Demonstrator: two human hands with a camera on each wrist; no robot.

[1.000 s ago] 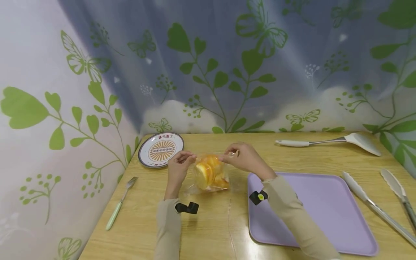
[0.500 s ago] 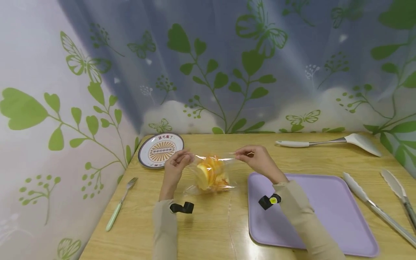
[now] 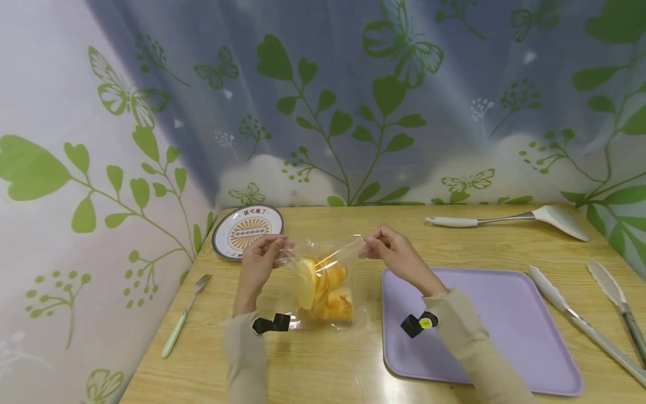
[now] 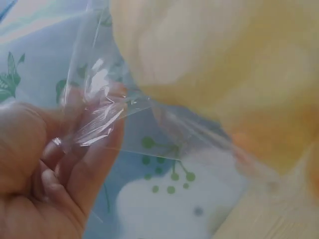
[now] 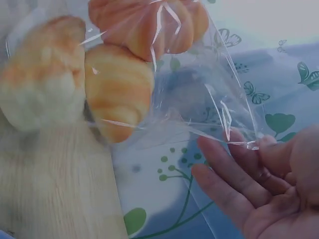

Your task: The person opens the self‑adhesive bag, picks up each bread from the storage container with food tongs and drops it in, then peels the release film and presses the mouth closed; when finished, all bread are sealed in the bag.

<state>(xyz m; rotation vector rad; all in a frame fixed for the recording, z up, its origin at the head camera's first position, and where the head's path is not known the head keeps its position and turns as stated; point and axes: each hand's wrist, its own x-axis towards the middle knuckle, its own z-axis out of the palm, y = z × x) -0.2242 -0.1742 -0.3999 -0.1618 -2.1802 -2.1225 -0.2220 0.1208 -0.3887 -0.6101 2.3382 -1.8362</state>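
Observation:
A clear plastic bag is stretched between my two hands over the middle of the table. Several bread pieces with golden-brown tops lie inside it; the right wrist view shows a ridged roll among them. My left hand pinches the bag's upper left corner between thumb and fingers, just in front of the plate. At the upper right corner, my right hand pinches the film between thumb and index finger, other fingers extended. Close up, bread fills much of the left wrist view.
A round patterned plate lies at the back left, with a green-handled fork nearer me. The purple tray is under my right forearm. Tongs rest right of it, and a white-handled spatula lies behind.
My hands have drawn apart, the right one shifting right and the left one left, spreading the bag's top edge. The bag and bread have come nearer to me.

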